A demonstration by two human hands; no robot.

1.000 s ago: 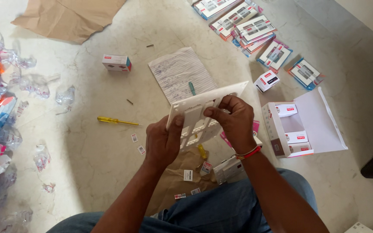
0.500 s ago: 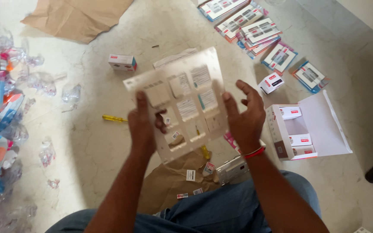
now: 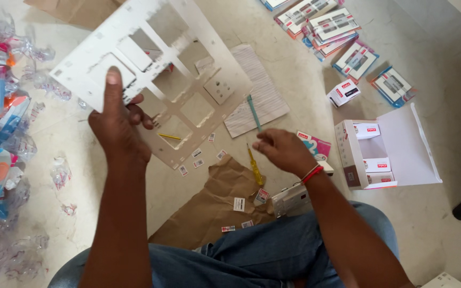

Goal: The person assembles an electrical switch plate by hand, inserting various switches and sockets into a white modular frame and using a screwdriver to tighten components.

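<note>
Left hand (image 3: 117, 125) raised, arm reaching up and forward from the lap; thumb laid flat on the near face of a white cut-out plate (image 3: 156, 80), fingers (image 3: 140, 111) curled behind its lower edge. Firm pinch, plate held aloft over the floor (image 3: 81, 213), tilted, its square openings showing the floor through them.

Right hand (image 3: 281, 149) off the plate, hovering low over the floor, palm down, fingers loosely bent and partly spread, holding nothing. Red thread band (image 3: 312, 174) on that wrist.

Just below the right hand: a yellow-handled screwdriver (image 3: 254, 165) lying on the floor by brown paper (image 3: 214, 205). A teal pen (image 3: 254, 112) lies on a lined paper sheet (image 3: 262, 96). Open white box (image 3: 385, 152) to the right; flat packaged boxes (image 3: 337, 32) beyond, well apart.
</note>
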